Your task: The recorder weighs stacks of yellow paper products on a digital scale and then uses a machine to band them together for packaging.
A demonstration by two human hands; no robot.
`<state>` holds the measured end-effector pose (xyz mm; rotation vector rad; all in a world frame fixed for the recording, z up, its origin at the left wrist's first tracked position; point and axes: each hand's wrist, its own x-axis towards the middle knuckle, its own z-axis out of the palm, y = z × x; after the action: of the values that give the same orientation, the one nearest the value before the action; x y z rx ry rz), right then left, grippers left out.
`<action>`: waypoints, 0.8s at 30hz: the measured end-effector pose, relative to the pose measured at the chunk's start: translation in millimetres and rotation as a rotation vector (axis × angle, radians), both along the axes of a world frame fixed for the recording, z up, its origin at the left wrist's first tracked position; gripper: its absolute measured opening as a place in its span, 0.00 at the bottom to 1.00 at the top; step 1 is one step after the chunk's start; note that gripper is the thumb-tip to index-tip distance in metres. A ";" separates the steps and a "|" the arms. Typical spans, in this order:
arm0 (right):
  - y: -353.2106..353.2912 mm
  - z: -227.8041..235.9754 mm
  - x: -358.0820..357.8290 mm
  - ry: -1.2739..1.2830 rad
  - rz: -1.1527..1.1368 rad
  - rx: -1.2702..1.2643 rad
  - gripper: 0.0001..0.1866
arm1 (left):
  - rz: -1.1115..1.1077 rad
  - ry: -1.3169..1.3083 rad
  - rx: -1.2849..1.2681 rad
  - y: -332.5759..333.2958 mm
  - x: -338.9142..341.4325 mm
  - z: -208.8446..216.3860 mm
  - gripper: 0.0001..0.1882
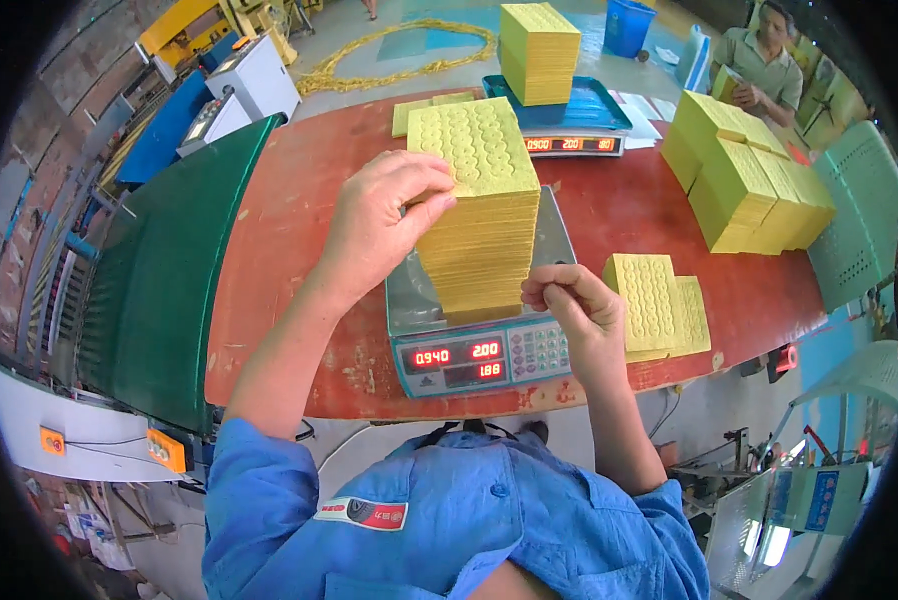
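Observation:
A tall stack of yellow embossed paper sheets (479, 235) stands on the metal pan of a digital scale (402, 300) with a lit red display. At the stack's upper left corner, my left hand (374, 220) has thumb and fingertips closed on the edge of the top sheets. My right hand (591, 318) is beside the stack's lower right edge, its fingers curled and pressed together; whatever is between them, if anything, is too small to make out. Just right of that hand, a few low piles of the same yellow sheets (647, 300) lie on the red table (299, 260).
Behind stands a second scale (601, 115) with a blue tray and another yellow stack (537, 60). Several yellow blocks (739, 180) sit at the right, near a green perforated chair (859, 210). A person (759, 70) sits across the table. A green panel (169, 260) borders the left.

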<state>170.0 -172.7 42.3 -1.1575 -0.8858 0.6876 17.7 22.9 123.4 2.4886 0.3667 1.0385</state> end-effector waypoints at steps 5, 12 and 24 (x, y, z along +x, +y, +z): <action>-3.6 -1.8 3.1 0.033 0.016 0.003 0.09 | -0.012 0.023 0.093 0.1 -1.5 1.5 0.09; -13.2 -13.2 14.0 0.058 0.033 -0.005 0.09 | 0.026 0.067 0.204 -1.8 -0.2 6.0 0.09; -34.3 -11.8 24.8 0.035 0.079 0.032 0.11 | 0.200 -0.030 0.526 -28.4 2.4 5.5 0.06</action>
<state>194.8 -207.0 30.5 -1.0838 -0.9136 0.7534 20.1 -5.4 128.9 2.9365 0.3774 1.4000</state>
